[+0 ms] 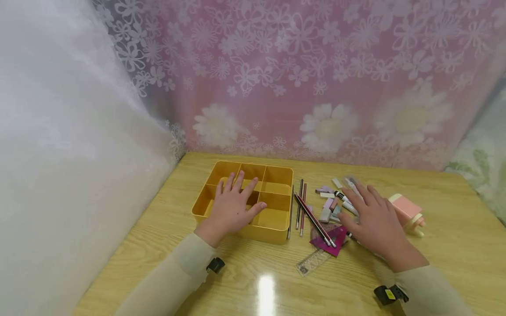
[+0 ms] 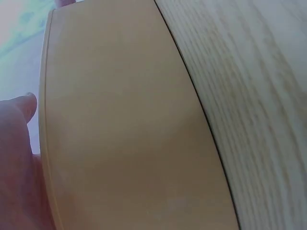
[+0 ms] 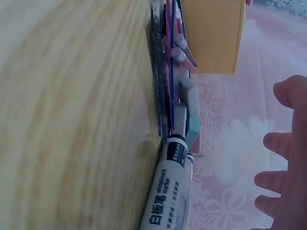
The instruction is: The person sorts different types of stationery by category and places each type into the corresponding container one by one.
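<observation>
My left hand [image 1: 231,208] is spread over a yellow divided box [image 1: 253,233], fingers straight and holding nothing. In the left wrist view the box's side wall [image 2: 124,115] fills the middle, with the thumb beside its rim. My right hand [image 1: 379,226], fingers spread, hovers by a pile of stationery and grips nothing. About it lie several erasers [image 1: 326,215], whiteboard markers [image 3: 165,191], a purple set square [image 1: 336,250] and a clear ruler [image 1: 310,262]. Several pencils [image 1: 304,208] lie between box and pile, some crossing the set square. The right hand partly hides the pile.
A pink and cream crank pencil sharpener [image 1: 405,208] is right of the right hand. Beneath everything is a wood-grain table [image 1: 158,263]. Behind it hangs a pink floral curtain [image 1: 276,109], and a white sheet [image 1: 79,153] hangs along the left side.
</observation>
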The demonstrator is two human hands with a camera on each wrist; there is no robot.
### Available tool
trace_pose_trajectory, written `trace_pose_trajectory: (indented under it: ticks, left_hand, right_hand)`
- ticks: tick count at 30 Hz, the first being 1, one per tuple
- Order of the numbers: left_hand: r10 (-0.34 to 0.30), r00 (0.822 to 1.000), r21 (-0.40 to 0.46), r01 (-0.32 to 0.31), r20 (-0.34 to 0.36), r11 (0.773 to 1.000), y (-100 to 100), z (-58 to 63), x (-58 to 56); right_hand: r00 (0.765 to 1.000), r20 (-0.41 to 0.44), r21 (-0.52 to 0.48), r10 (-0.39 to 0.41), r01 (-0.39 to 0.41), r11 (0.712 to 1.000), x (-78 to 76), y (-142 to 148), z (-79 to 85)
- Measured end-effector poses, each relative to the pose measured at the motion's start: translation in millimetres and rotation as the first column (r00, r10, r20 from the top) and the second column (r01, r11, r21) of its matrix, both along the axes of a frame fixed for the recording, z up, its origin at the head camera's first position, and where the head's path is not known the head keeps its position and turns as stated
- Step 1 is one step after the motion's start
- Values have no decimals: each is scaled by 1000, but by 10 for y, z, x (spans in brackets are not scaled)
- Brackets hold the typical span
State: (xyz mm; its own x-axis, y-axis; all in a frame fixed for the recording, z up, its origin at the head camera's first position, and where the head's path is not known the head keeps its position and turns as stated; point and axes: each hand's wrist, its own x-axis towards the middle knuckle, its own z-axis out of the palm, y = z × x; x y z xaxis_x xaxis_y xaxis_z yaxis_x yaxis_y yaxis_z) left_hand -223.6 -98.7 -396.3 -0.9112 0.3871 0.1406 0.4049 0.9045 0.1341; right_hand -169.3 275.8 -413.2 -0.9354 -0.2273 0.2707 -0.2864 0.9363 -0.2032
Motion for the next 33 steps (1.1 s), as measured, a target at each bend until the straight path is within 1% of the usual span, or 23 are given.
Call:
trace_pose_trajectory:
  ticks: [4,10,15,18,22,24,28,31,33]
  left_hand:
    - [-4,1000,-10,4,-31,1000,-64,-25,0]
    - [4,999,68,-2,-32,998,-264,20,-41]
    - [33,999,126,-33,-2,992,-499,26,-122]
    - [59,998,146,-63,31,987,-650,16,-162]
    - [95,994,137,-103,63,985,-828,12,-209]
    - [106,990,133,-117,90,984,-896,15,-233]
    - [100,982,151,-125,161,981,-994,-8,-297]
    - [88,971,185,-131,223,974,-1050,-51,-349]
    - [88,961,215,-147,264,965,-1082,-78,-381]
  right_hand:
    - [1000,-1,1,4,-4,1000,17,3,-40]
    - [1000,2,1,7,-7,1000,21,9,-43]
    - [1000,-22,-4,15,-15,1000,19,17,-26]
    - [999,-28,-5,22,-22,1000,21,17,-19]
    - [999,-42,0,34,-34,999,23,5,-12]
    - [998,-45,-1,40,-40,999,23,-2,-10]
    - [997,-53,-8,49,-49,999,27,-13,-6]
    - [997,-58,-19,55,-56,998,30,-23,-19]
    - [997,-58,-29,56,-58,998,30,-30,-33]
